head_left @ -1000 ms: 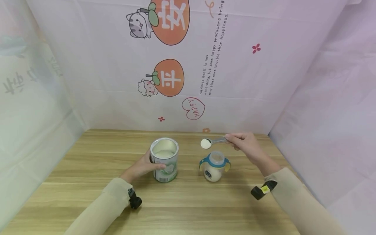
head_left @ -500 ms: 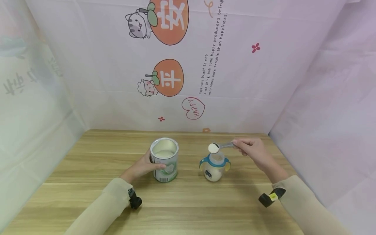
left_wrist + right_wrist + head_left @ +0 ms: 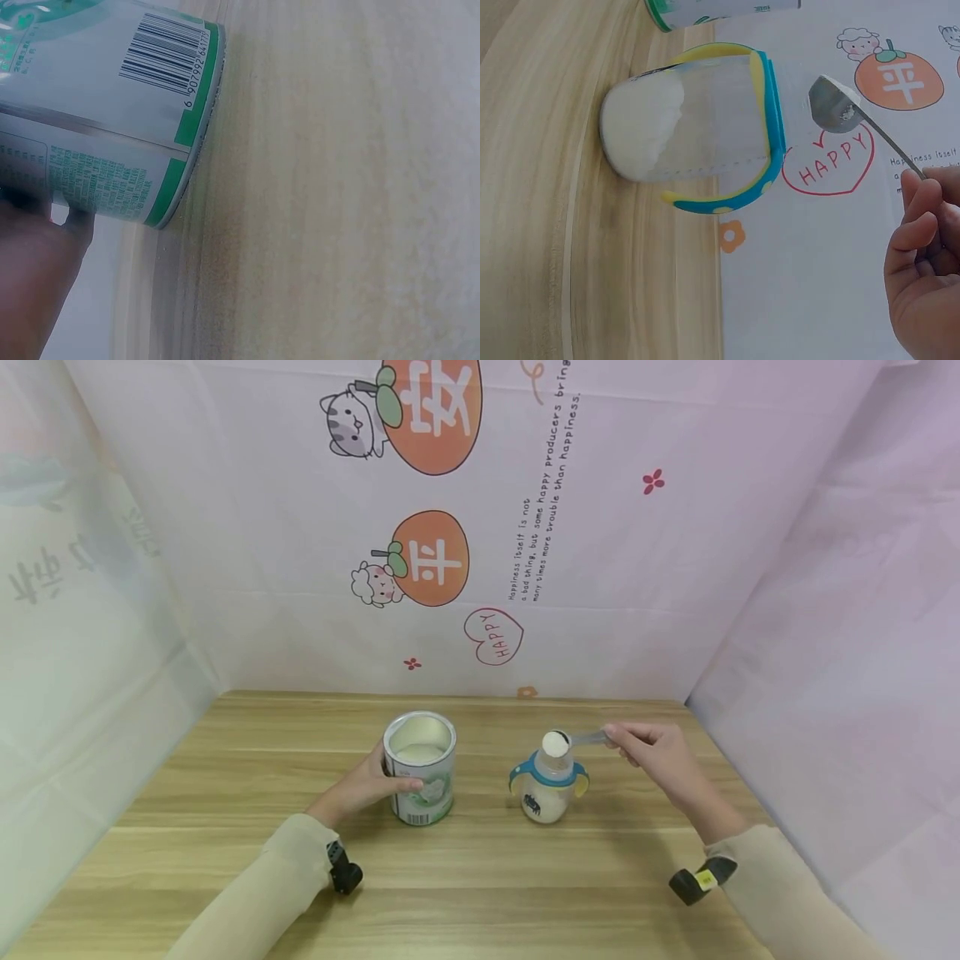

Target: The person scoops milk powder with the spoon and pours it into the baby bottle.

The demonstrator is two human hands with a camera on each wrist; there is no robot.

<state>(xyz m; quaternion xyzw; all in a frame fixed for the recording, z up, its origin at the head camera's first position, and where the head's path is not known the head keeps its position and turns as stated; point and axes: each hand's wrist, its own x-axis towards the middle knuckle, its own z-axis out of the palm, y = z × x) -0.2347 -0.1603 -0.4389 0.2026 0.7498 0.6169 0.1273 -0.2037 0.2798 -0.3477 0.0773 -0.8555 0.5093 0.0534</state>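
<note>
Pinching the spoon [image 3: 577, 740] by its handle end, the right hand [image 3: 654, 753] is holding its powder-filled bowl just beyond the fingertips, over the open mouth of the baby bottle [image 3: 548, 785], which is standing on the table [image 3: 480, 877]. The left hand [image 3: 360, 787] is gripping the open powder tin [image 3: 420, 767], fingers curled round its side

Both arms wear long, loose sleeves of pale beige cloth, the left sleeve [image 3: 255, 893] and right sleeve [image 3: 787, 893] reaching to the wrists. Both hands are bare. Nearer the viewer than the tin [image 3: 420, 767], a small black camera [image 3: 343, 868] sits at the left cuff; its twin [image 3: 701, 878] at the right cuff bears a yellow label.
</note>
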